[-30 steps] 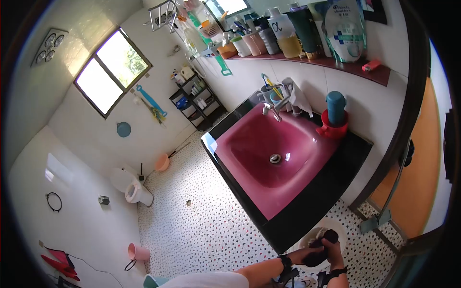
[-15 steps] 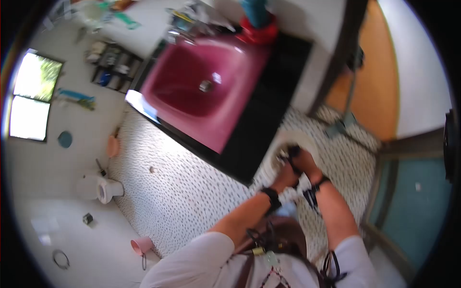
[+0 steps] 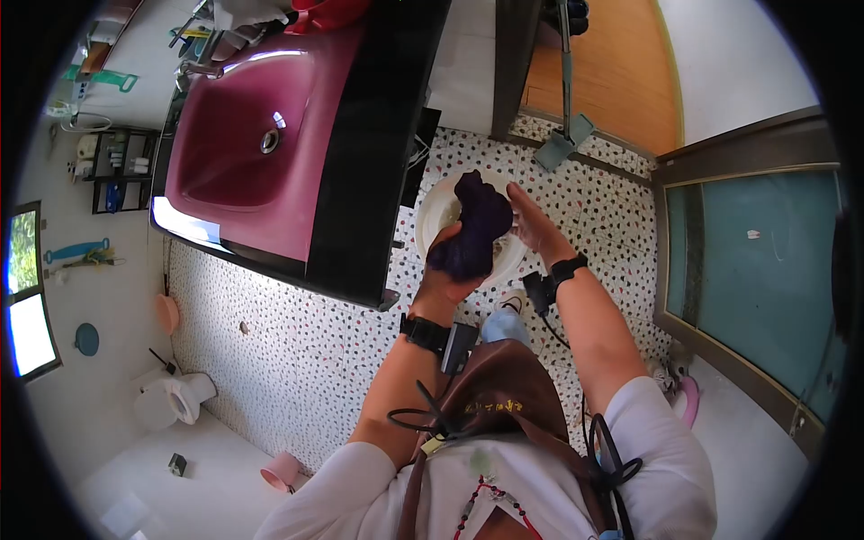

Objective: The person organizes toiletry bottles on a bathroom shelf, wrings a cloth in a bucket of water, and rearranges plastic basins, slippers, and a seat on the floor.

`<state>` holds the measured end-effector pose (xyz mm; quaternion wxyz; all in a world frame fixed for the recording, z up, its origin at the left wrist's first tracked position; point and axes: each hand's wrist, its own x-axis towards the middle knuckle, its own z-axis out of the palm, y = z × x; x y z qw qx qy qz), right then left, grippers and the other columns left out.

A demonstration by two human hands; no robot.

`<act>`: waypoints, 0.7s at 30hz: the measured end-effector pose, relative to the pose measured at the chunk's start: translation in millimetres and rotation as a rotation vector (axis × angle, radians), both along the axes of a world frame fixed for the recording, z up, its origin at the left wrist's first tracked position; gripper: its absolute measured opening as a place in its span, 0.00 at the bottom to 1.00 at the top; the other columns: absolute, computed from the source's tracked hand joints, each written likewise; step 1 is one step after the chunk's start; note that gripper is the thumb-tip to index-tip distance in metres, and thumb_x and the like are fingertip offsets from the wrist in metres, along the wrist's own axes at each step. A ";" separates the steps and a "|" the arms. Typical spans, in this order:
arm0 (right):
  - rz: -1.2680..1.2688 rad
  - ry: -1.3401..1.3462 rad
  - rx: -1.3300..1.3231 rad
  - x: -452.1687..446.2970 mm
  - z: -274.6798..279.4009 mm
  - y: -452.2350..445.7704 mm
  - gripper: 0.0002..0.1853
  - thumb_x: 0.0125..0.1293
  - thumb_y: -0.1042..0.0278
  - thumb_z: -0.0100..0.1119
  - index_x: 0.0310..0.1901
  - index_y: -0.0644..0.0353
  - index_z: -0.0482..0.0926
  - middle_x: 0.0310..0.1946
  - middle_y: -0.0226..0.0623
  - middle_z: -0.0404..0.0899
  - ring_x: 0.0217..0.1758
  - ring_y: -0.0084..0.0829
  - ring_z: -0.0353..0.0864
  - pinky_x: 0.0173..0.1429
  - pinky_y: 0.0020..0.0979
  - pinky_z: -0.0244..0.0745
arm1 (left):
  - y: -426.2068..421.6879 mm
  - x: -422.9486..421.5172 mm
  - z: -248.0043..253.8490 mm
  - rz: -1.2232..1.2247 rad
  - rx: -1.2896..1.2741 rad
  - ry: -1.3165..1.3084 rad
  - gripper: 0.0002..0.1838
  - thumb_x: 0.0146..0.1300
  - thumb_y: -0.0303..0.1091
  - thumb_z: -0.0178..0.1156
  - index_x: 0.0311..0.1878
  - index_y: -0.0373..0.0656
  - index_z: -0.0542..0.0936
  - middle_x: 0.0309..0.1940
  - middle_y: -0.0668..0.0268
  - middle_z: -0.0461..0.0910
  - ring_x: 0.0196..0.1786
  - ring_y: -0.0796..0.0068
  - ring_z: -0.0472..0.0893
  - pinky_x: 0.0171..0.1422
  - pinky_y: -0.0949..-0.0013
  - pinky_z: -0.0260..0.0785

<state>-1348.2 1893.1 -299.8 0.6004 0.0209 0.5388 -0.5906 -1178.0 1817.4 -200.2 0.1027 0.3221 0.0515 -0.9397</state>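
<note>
A bunched dark purple cloth [image 3: 470, 229] hangs over a white bucket [image 3: 430, 216] that stands on the floor beside the sink counter. My left hand [image 3: 443, 277] grips the lower left part of the cloth, which hides some of its fingers. To the right of the cloth, my right hand [image 3: 535, 227] is open, its fingers stretched out over the bucket's rim. Whether its fingertips touch the cloth I cannot tell. The bucket's inside is mostly covered by the cloth and my hands.
A pink sink [image 3: 238, 148] sits in a black counter [image 3: 364, 162] to the left. A green long-handled dustpan [image 3: 564, 144] stands by the doorway. Farther left are a toilet [image 3: 184, 399] and a pink pail [image 3: 281, 470]. A glazed door [image 3: 751, 261] is at the right.
My hands were together over the bucket, holding something dark. Now the right hand has come apart, and the cloth shows bunched in the left. The view has shifted to the right and sharpened.
</note>
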 end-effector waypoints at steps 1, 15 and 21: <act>0.021 -0.150 -0.123 6.7 -23.0 -1.1 0.51 0.54 0.33 0.56 0.70 0.52 0.43 0.64 0.42 0.58 0.64 0.40 0.62 0.61 0.41 0.61 | 2.0 -0.8 3.6 -0.002 -0.001 -0.002 0.23 0.57 0.46 0.56 0.47 0.37 0.74 0.37 0.58 0.77 0.38 0.66 0.77 0.41 0.68 0.73; -0.043 -0.342 -0.488 17.2 52.3 -27.7 0.27 0.56 0.43 0.59 0.53 0.47 0.68 0.43 0.37 0.76 0.46 0.35 0.77 0.51 0.36 0.74 | 10.1 0.4 -1.5 0.021 0.146 0.125 0.33 0.59 0.56 0.55 0.57 0.37 0.67 0.45 0.53 0.75 0.42 0.60 0.77 0.42 0.64 0.75; 0.233 -0.017 -0.097 12.2 78.9 -46.5 0.20 0.50 0.58 0.68 0.42 0.56 0.74 0.32 0.31 0.75 0.32 0.25 0.75 0.36 0.27 0.73 | 8.4 0.3 -1.0 -0.048 -0.212 -0.130 0.31 0.55 0.49 0.63 0.55 0.37 0.69 0.46 0.56 0.76 0.44 0.65 0.78 0.44 0.64 0.75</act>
